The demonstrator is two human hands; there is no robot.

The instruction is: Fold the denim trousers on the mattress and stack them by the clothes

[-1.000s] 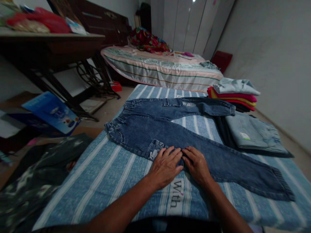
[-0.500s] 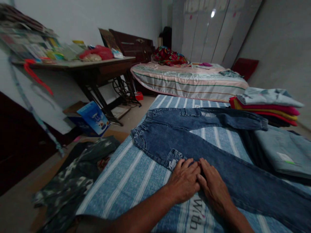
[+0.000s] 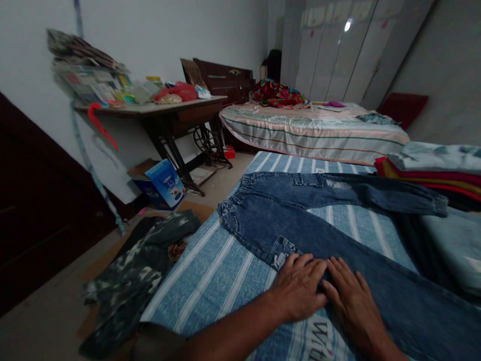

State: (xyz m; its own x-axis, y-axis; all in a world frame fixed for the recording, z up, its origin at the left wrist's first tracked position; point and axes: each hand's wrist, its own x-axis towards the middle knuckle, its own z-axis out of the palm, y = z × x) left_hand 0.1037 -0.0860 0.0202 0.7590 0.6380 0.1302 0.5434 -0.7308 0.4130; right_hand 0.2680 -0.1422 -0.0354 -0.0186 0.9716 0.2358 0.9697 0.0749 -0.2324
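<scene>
- Along the left, camo clothes [image 3: 146, 276] lie beside the edge of the striped sheet [image 3: 210, 273].
- Jeans [image 3: 266, 215] lie flat on it, waistband [image 3: 235, 194] near that edge, stripes showing between the legs.
- Left hand [image 3: 302, 286]: flat by the near pocket [image 3: 282, 250], fingers slightly spread.
- Right hand [image 3: 352, 296]: flat just beside it, on the same leg.
- Folded clothes [image 3: 438, 173] sit near the far cuff [image 3: 439, 205].

My left hand [image 3: 301, 287] and right hand [image 3: 353, 297] lie nearly flat, close together, fingers [image 3: 338, 271] extended, forearms [image 3: 240, 321] angling inward
</scene>
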